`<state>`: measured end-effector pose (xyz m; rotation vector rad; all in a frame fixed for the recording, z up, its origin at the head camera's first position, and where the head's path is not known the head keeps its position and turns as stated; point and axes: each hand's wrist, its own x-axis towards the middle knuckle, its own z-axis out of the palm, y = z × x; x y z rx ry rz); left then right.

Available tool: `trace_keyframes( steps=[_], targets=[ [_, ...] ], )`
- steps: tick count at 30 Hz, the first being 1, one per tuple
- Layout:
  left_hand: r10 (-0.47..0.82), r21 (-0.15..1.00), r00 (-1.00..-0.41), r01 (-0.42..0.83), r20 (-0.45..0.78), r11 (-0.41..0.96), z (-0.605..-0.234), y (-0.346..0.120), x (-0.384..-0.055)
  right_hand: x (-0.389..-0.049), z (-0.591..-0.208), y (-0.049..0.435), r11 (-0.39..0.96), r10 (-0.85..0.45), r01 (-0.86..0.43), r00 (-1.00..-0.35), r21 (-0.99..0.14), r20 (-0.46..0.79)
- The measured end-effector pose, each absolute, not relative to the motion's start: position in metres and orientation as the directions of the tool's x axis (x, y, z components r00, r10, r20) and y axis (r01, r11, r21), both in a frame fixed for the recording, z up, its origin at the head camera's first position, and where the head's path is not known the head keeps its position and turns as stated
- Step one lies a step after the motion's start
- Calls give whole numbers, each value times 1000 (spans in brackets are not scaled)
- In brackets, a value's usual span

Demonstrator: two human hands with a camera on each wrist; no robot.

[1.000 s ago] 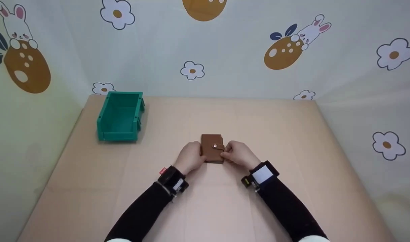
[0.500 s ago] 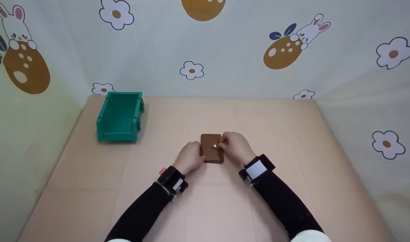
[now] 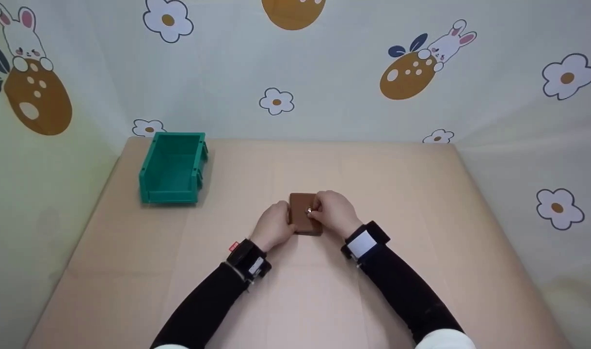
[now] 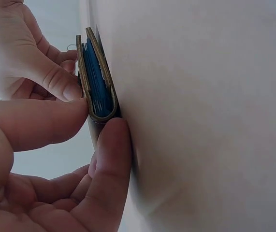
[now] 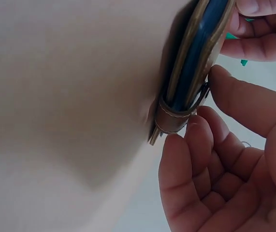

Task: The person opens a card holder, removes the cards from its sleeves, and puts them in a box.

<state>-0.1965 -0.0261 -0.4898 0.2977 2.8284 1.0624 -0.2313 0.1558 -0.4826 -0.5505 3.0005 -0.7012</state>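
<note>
A small brown leather card holder (image 3: 299,201) lies between both hands near the middle of the table. My left hand (image 3: 272,225) grips its folded spine, thumb on the upper cover and a finger beneath, as the left wrist view shows. Blue inner sleeves (image 4: 96,79) are visible at the end of the card holder. My right hand (image 3: 338,213) is at the opposite edge, fingers curled about the snap strap (image 5: 171,120). Its thumb (image 5: 244,101) is at the strap's snap end on the cover. The right hand hides most of the strap in the head view.
A green plastic bin (image 3: 171,198) stands at the back left of the light wooden-toned table (image 3: 397,184). Patterned cloth walls (image 3: 227,58) rise behind the table and at both sides.
My right hand has shifted left and slightly up from the card holder's edge, over the strap to the snap. The left hand keeps its grip, and the card holder stays in place.
</note>
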Motion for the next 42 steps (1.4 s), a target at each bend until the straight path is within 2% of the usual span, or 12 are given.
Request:
trace_keyframes(
  steps=[20, 35, 42],
  targets=[
    [229, 640, -973, 156, -31, 752, -488, -25, -196, -226, -482, 147, 882, -344, -372, -928, -290, 143],
    [253, 614, -967, 192, -13, 765, -488, -25, -196, -231, -485, 150, 854, -356, -395, -918, -340, 173],
    [254, 621, -967, 193, -10, 759, -488, -24, -196, -231, -487, 151, 846, -377, -427, -903, -320, 209]
  ],
)
